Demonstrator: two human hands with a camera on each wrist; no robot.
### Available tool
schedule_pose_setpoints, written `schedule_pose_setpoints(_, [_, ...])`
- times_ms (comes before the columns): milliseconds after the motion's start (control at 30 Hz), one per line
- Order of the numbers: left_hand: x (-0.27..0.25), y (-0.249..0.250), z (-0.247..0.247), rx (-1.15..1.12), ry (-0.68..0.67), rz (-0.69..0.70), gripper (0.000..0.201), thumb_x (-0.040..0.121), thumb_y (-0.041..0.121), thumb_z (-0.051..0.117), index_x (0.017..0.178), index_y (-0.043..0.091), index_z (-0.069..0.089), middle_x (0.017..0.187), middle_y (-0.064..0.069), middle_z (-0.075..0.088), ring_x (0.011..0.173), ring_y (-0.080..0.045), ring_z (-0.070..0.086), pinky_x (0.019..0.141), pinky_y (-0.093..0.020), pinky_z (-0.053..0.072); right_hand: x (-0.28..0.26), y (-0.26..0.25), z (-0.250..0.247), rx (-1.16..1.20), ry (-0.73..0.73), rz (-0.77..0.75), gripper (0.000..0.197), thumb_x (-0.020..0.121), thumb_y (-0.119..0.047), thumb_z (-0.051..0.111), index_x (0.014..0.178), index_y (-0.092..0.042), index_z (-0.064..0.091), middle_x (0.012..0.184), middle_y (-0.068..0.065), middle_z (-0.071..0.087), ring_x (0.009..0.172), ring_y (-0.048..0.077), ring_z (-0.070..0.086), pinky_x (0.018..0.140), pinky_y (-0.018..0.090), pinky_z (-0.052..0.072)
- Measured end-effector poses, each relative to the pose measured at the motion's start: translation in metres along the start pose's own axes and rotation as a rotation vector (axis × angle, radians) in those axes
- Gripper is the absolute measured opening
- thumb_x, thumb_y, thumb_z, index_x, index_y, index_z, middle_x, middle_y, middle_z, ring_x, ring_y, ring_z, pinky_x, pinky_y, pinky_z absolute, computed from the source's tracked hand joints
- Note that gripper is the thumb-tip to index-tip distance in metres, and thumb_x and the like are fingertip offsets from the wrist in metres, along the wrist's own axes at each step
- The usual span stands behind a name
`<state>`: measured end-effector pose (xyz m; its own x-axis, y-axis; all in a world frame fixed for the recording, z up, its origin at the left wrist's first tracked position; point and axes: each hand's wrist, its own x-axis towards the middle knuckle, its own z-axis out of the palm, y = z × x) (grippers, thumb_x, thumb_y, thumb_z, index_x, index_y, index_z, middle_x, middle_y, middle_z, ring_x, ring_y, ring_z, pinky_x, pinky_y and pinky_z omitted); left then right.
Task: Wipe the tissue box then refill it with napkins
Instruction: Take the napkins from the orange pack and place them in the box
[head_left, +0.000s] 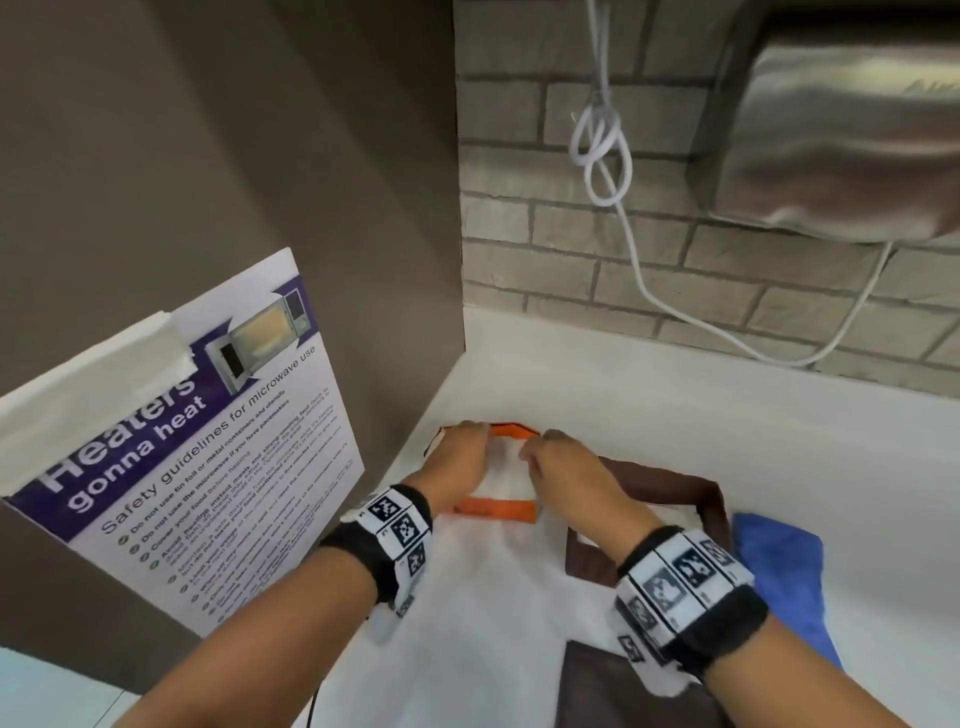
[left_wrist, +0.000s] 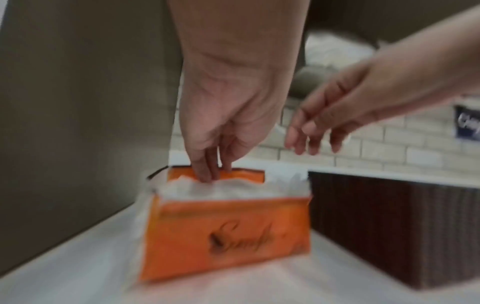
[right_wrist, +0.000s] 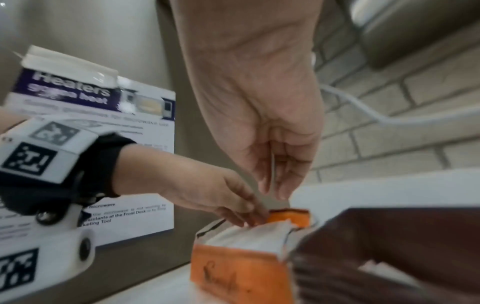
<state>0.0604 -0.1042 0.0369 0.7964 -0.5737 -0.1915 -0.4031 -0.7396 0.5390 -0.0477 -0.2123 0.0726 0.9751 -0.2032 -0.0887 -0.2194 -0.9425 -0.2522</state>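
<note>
An orange napkin pack (head_left: 493, 508) stands open on the white counter (head_left: 623, 415) near the corner, with white napkins (head_left: 506, 478) showing at its top. My left hand (head_left: 462, 447) reaches over its far left edge; its fingers (left_wrist: 207, 174) point straight down between the napkins (left_wrist: 233, 189) and the far orange flap, thumb hidden. My right hand (head_left: 558, 460) hovers just above the pack's right side, fingers (right_wrist: 275, 185) straight and empty. The brown woven tissue box (head_left: 696, 493) stands right beside the pack (left_wrist: 226, 242), open at the top.
A blue cloth (head_left: 779, 566) lies right of the box. A brown panel (head_left: 608, 691) lies at the counter's near edge. A brown wall with a microwave poster (head_left: 197, 457) closes the left. A white cable (head_left: 602, 156) and a steel hand dryer (head_left: 841, 130) hang on the brick wall.
</note>
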Motion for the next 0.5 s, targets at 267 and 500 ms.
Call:
schedule_pose_setpoints(267, [0.015,-0.026,0.001,0.274,-0.106,0.105,0.038,0.085,0.013,0.061,0.122,0.008,0.055,0.125,-0.011,0.057,0.120,-0.032,0.044,0.100,-0.034,0.037,0.059,-0.015,0.033,0.003,-0.156,0.083,0.043,0.090,-0.012,0.049,0.132,-0.007,0.043,0.138,0.012,0.047,0.128,0.030,0.041,0.109,0.039,0.032])
schedule_pose_setpoints(500, [0.026,-0.035,-0.001,0.412,-0.141,0.139,0.050,0.080,0.025,0.073,0.124,0.008,0.056,0.127,-0.011,0.053,0.119,-0.030,0.038,0.098,-0.035,0.037,0.073,-0.008,0.041,-0.072,-0.200,0.140,0.045,0.085,-0.022,0.061,0.125,-0.007,0.047,0.130,0.013,0.049,0.122,0.031,0.042,0.102,0.038,0.040])
